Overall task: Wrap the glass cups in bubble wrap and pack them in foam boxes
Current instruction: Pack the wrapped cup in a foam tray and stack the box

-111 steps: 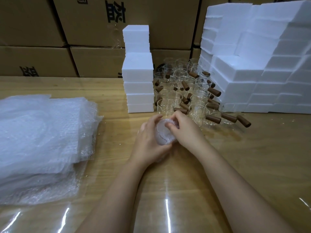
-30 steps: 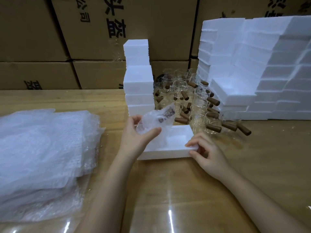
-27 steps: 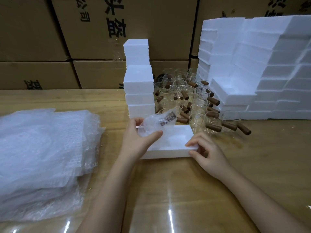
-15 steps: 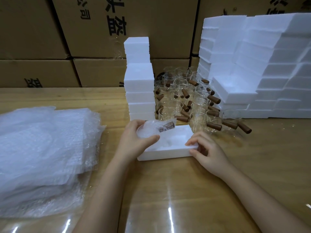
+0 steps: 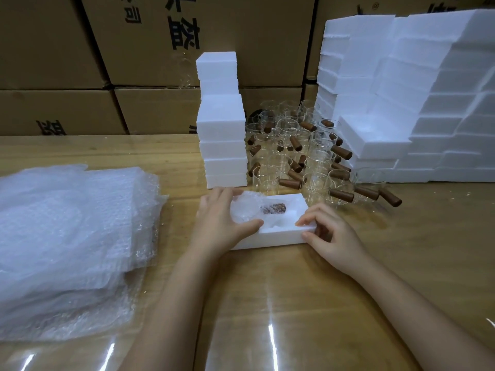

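Observation:
An open white foam box (image 5: 278, 238) lies on the wooden table in front of me. My left hand (image 5: 219, 223) grips a glass cup wrapped in bubble wrap (image 5: 250, 208) and holds it down in the box's left hollow; its brown wooden handle shows through the wrap, pointing right. My right hand (image 5: 329, 231) pinches the box's near right corner with curled fingers. Several bare glass cups with wooden handles (image 5: 302, 156) stand behind the box.
A thick pile of bubble wrap sheets (image 5: 67, 236) covers the table's left side. A stack of closed foam boxes (image 5: 222, 124) rises behind my left hand. A large wall of foam boxes (image 5: 417, 103) fills the right. Cardboard cartons (image 5: 80, 62) line the back.
My left hand has lowered the wrapped cup from above the foam box into its left hollow. My right hand has stayed at the box's near right corner.

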`<action>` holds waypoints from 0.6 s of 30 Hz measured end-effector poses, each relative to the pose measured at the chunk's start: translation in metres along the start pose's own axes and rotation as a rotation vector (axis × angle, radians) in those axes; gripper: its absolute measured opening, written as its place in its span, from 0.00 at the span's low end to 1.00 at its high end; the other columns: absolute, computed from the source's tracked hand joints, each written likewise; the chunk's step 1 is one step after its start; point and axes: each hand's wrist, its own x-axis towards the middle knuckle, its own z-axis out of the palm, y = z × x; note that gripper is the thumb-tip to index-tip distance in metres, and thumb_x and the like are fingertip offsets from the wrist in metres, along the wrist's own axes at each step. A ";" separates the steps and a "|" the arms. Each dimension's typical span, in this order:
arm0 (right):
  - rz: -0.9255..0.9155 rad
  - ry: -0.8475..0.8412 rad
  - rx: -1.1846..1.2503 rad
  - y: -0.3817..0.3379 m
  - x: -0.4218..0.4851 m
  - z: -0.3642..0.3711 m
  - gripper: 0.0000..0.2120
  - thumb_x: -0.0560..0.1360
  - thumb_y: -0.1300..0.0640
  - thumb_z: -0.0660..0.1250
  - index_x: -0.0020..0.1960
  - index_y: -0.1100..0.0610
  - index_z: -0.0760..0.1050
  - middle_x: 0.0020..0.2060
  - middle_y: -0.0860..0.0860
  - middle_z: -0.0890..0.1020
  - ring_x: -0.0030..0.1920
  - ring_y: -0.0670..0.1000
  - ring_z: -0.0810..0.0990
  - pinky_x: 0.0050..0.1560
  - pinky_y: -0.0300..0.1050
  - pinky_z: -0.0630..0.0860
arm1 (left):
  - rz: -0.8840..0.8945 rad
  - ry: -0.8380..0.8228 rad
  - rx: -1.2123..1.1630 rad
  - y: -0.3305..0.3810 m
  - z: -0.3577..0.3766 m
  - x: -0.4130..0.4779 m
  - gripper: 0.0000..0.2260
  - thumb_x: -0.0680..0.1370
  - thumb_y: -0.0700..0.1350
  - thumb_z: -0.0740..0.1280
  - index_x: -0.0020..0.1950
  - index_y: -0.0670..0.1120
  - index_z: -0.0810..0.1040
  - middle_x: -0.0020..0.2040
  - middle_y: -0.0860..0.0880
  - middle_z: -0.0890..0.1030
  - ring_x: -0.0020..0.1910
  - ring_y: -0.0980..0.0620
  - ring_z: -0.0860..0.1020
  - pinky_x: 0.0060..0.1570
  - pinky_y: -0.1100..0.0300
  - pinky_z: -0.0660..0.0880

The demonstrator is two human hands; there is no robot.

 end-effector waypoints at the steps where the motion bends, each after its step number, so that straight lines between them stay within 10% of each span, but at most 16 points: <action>1: 0.001 0.002 0.005 0.000 0.000 0.000 0.11 0.71 0.70 0.69 0.46 0.55 0.79 0.46 0.45 0.75 0.40 0.52 0.74 0.40 0.40 0.70 | 0.008 -0.022 0.020 -0.001 -0.001 0.000 0.30 0.67 0.58 0.74 0.66 0.53 0.70 0.57 0.60 0.67 0.64 0.54 0.62 0.62 0.58 0.62; 5: -0.004 0.015 0.038 0.001 0.000 0.000 0.12 0.71 0.72 0.69 0.46 0.55 0.79 0.46 0.46 0.76 0.37 0.51 0.74 0.40 0.37 0.70 | -0.114 -0.144 -0.251 -0.009 -0.020 0.001 0.32 0.70 0.66 0.66 0.71 0.55 0.66 0.64 0.59 0.68 0.64 0.59 0.65 0.60 0.63 0.64; 11: 0.114 0.277 0.242 0.000 0.002 -0.007 0.13 0.75 0.71 0.64 0.43 0.55 0.80 0.46 0.51 0.78 0.36 0.48 0.74 0.41 0.41 0.71 | -0.140 0.024 -0.519 -0.011 -0.035 0.005 0.06 0.78 0.52 0.64 0.53 0.60 0.79 0.52 0.62 0.81 0.54 0.65 0.78 0.53 0.62 0.73; 18: 0.295 0.262 0.312 -0.002 0.004 -0.007 0.09 0.78 0.64 0.63 0.46 0.52 0.79 0.32 0.46 0.77 0.29 0.41 0.71 0.31 0.31 0.70 | -0.082 -0.196 -0.292 -0.016 -0.026 0.001 0.31 0.69 0.56 0.75 0.70 0.54 0.71 0.65 0.61 0.72 0.64 0.62 0.70 0.60 0.63 0.66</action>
